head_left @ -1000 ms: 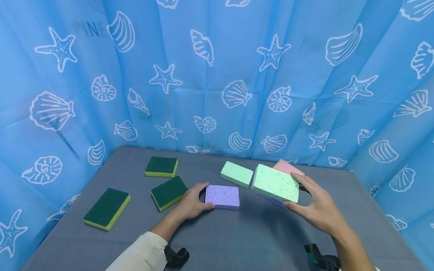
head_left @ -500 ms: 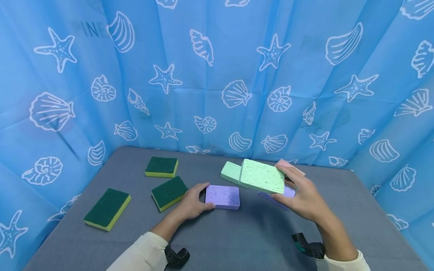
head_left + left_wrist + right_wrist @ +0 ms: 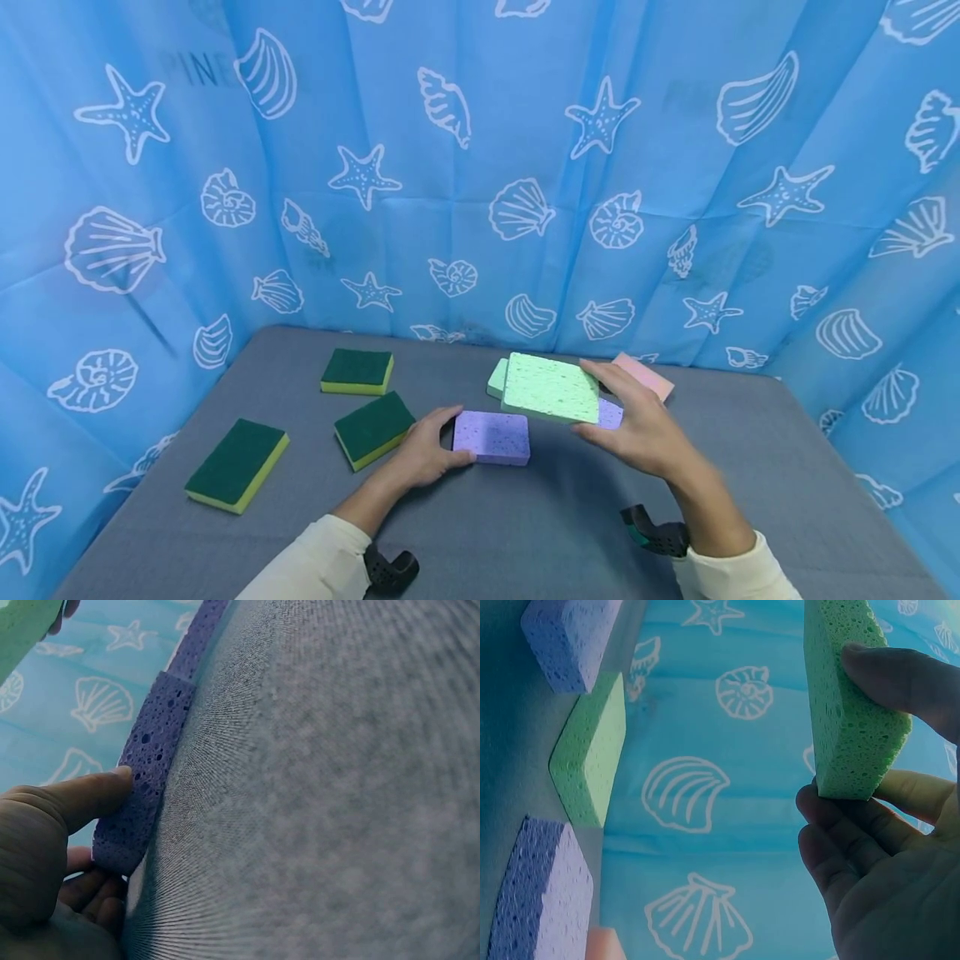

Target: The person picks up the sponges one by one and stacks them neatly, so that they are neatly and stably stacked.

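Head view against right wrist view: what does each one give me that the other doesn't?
Only the head view shows the three green-and-yellow sponges and the left grip.

Only the right wrist view shows a gap between the held green sponge and the resting green sponge; in the head view the held one overlaps it.

Both show the right grip, two purple sponges, the pink sponge, the grey table and the shell-print curtain.
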Demonstrator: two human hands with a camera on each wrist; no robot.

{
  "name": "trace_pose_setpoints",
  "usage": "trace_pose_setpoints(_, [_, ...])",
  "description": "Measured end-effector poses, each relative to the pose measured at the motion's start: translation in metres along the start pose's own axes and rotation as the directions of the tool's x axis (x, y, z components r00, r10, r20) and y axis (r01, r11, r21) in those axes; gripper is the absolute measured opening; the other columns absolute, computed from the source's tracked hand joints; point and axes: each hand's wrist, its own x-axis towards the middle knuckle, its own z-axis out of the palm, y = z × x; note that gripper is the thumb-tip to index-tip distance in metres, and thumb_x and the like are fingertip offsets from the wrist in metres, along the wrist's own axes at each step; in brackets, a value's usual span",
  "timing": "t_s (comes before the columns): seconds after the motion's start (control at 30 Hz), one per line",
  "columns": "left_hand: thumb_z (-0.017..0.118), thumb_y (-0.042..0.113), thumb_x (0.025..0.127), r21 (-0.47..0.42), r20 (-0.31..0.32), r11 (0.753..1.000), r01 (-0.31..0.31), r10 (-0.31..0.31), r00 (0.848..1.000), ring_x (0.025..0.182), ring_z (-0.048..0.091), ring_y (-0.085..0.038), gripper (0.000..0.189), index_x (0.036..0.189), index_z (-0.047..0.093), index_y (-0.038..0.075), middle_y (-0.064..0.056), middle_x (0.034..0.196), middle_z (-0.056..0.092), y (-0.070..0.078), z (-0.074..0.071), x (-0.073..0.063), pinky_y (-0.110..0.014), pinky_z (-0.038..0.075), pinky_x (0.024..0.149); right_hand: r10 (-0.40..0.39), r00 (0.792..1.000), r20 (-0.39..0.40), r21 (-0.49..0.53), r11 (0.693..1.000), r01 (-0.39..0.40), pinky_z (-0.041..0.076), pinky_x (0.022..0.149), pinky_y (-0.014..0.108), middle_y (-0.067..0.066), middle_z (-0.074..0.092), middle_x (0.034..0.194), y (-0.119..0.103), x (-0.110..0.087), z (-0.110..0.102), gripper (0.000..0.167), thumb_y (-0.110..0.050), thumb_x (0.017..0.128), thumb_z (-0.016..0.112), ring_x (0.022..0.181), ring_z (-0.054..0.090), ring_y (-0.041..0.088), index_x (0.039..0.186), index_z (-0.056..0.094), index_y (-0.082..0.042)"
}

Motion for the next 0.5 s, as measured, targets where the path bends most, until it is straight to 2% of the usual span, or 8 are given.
trace_pose_setpoints(0.33, [0.08,0.023,0.081,-0.017,0.008,0.999,-0.027,0.027,1.0,0.133,0.036,-0.036,0.074,0.143,0.044,0.004,-0.018,0.142,0.043,-0.001,-0.002,0.0,-0.053,0.029,0.105,0.004,1.0,0.019,0.054,0.998,-0.005,0.044,0.088,0.05,0.014,0.052,0.133,-0.002,0.008,0.015,0.08,-0.008,0.072,0.086,0.115,0.05,0.026,0.14,0.046,0.003])
trace_pose_setpoints(0.5, [0.08,0.022,0.081,-0.026,0.011,0.999,-0.035,0.035,0.999,0.133,0.036,-0.036,0.075,0.143,0.044,0.003,-0.018,0.142,0.044,-0.002,-0.003,0.0,-0.053,0.03,0.104,0.036,0.999,0.038,0.088,0.995,-0.039,0.041,0.094,0.052,0.013,0.052,0.134,-0.002,0.01,0.026,0.08,-0.01,0.073,0.086,0.118,0.05,0.027,0.142,0.046,0.0])
